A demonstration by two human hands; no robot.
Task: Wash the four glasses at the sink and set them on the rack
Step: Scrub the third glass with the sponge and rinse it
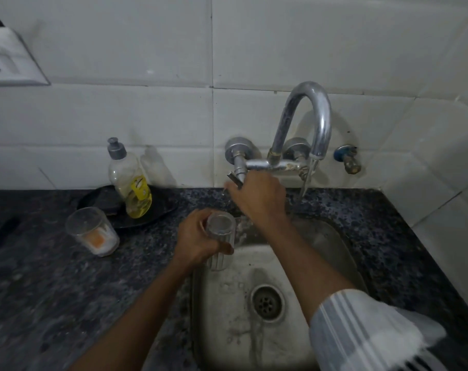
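My left hand (198, 238) grips a clear ribbed glass (221, 236), held upright over the left rim of the steel sink (227, 303). My right hand (257, 195) reaches across to the wall tap and closes on its left tap handle (236, 178). Water runs in a thin stream from the curved tap spout (312, 121) into the sink's back right part. A second clear glass (93, 231), holding white foam and an orange sponge piece, stands on the dark counter to the left. No rack shows.
A dish soap bottle (129, 180) with yellow liquid stands on a black plate (158, 207) behind the second glass. The speckled dark counter (53, 290) surrounds the sink. A small blue valve (346, 159) sticks out of the tiled wall at right. The drain (267, 303) is open.
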